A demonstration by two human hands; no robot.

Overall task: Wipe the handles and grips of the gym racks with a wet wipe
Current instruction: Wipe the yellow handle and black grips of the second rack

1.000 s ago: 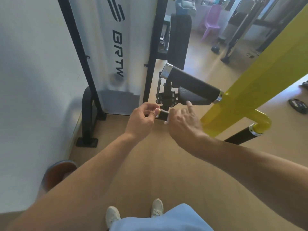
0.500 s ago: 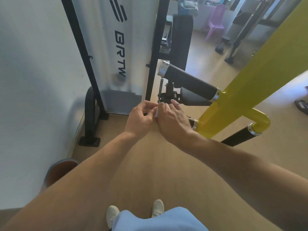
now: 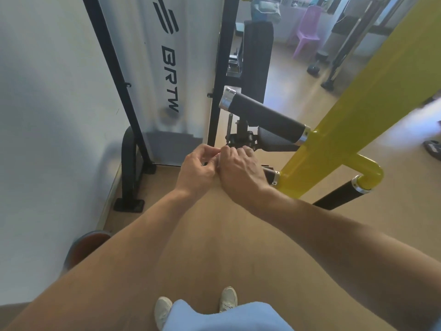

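A short black grip [image 3: 269,174] sticks out leftward from the yellow frame [image 3: 358,111]. My right hand [image 3: 241,173] curls over this grip and hides most of it. A small bit of white wet wipe [image 3: 217,161] shows between my two hands. My left hand [image 3: 195,170] pinches the wipe at the grip's free end, touching my right hand. Above them a longer black grip [image 3: 265,118] with a chrome cap points up and left. Another black grip [image 3: 338,194] hangs from the yellow elbow at the lower right.
A black-framed weight-stack cover [image 3: 167,68] stands against the white wall on the left, its base foot [image 3: 128,204] on the floor. A black padded seat [image 3: 257,56] stands behind the grips. A purple chair [image 3: 307,29] and other racks stand far back. My shoes [image 3: 228,298] are on the tan floor.
My right hand has moved left onto the short grip and closed over it, meeting my left hand. The view has shifted slightly.
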